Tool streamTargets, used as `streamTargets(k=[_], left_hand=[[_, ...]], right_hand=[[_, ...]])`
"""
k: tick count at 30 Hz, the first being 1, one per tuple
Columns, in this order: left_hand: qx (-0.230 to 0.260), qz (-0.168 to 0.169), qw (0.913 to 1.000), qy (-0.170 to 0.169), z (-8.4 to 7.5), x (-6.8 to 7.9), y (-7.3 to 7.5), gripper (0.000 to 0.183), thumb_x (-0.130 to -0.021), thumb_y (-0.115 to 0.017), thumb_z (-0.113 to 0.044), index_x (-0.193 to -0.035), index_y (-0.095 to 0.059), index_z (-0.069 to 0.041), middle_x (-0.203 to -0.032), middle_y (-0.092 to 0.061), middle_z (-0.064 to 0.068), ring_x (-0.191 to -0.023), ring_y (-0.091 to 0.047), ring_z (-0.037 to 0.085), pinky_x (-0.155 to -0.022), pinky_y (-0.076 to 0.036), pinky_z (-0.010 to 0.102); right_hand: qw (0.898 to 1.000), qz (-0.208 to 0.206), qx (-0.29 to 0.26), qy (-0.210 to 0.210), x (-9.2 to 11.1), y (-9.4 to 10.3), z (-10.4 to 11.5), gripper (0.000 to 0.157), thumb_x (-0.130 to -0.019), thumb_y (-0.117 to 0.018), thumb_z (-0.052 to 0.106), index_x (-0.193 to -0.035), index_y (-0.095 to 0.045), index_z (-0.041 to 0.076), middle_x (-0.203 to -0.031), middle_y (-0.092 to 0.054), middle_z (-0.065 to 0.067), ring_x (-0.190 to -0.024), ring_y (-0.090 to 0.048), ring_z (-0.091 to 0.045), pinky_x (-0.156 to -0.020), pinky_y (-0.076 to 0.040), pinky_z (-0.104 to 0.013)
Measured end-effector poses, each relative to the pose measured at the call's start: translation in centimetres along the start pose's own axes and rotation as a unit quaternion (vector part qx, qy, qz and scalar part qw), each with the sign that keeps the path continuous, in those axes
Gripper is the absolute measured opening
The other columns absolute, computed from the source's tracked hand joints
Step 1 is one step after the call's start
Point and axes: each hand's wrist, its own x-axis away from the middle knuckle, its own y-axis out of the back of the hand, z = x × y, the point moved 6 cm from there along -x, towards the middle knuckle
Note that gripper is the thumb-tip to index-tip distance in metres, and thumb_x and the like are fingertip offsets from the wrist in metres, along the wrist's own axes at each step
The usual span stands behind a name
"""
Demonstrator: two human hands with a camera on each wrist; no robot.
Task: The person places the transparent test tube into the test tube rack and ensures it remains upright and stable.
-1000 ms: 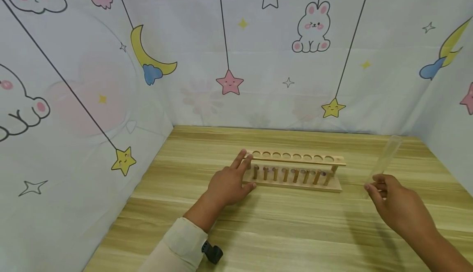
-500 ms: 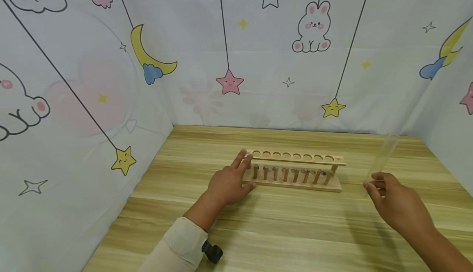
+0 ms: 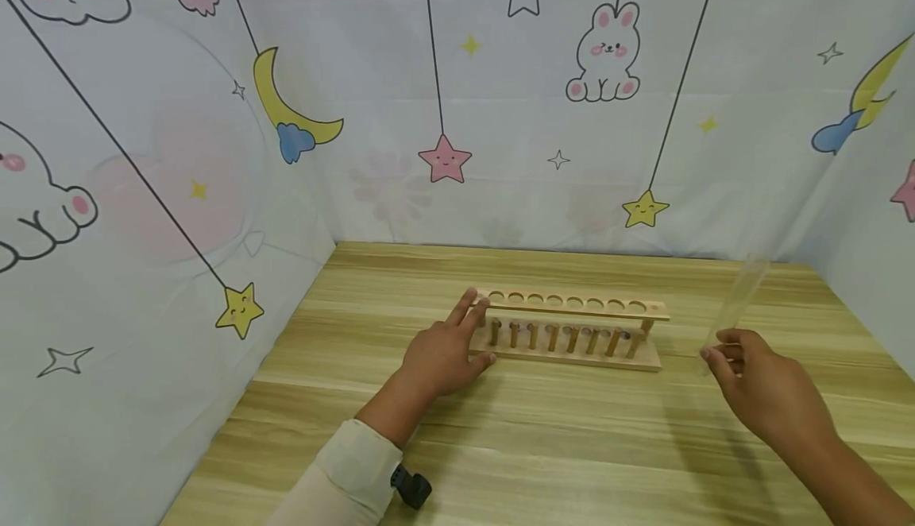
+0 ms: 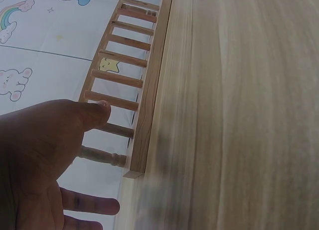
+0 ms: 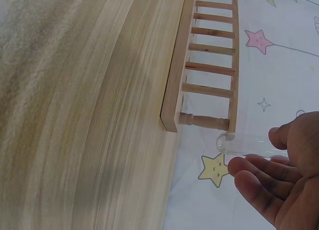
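A wooden test tube rack (image 3: pixel 572 361) stands on the table, with a row of round holes along its top bar and several pegs below. My left hand (image 3: pixel 442 361) is at the rack's left end, fingers extended by the top bar and thumb towards the front of the base. In the left wrist view, the thumb (image 4: pixel 94 113) overlaps the pegs and two fingers stretch out straight. To the right of the rack, my right hand (image 3: pixel 775 391) pinches a clear glass test tube (image 3: pixel 743 292) near its lower part. The tube tilts, its rounded bottom (image 5: pixel 223 141) pointing down past the fingertips.
The wood-grain table (image 3: pixel 543 438) meets a white cloth backdrop (image 3: pixel 386 97) printed with stars, moons and rabbits at the back and both sides. A black strap device (image 3: pixel 411 486) sits at the left sleeve cuff (image 3: pixel 357 462).
My right hand has moved slightly left and up towards the rack, carrying the test tube along. The left hand and the rack have stayed in place.
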Motion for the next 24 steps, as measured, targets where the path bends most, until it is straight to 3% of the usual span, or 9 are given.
streamTargets(k=[17,24], left_hand=[[0.006,-0.003,1.0,-0.002,-0.09,0.11,0.04,0.086,-0.099,-0.064,-0.053,-0.166,-0.02,-0.021,-0.172,-0.011,0.001,-0.079,-0.067,0.03,-0.049,-0.041,0.034],[0.005,-0.003,1.0,-0.003,-0.03,0.02,-0.04,0.086,-0.099,-0.063,-0.053,-0.166,-0.019,-0.022,-0.172,-0.009,0.001,-0.09,-0.069,0.035,-0.05,-0.042,0.034]], right_hand=[[1.0,0.0,-0.005,-0.006,-0.38,0.18,0.02,0.061,-0.111,-0.048,0.037,-0.14,-0.042,-0.016,-0.123,-0.062,-0.037,-0.088,-0.07,-0.046,-0.06,-0.054,-0.047],[1.0,-0.002,-0.006,-0.003,-0.55,0.34,0.13,0.06,-0.11,-0.049,0.036,-0.14,-0.042,-0.016,-0.121,-0.063,-0.037,-0.087,-0.069,-0.046,-0.059,-0.054,-0.046]])
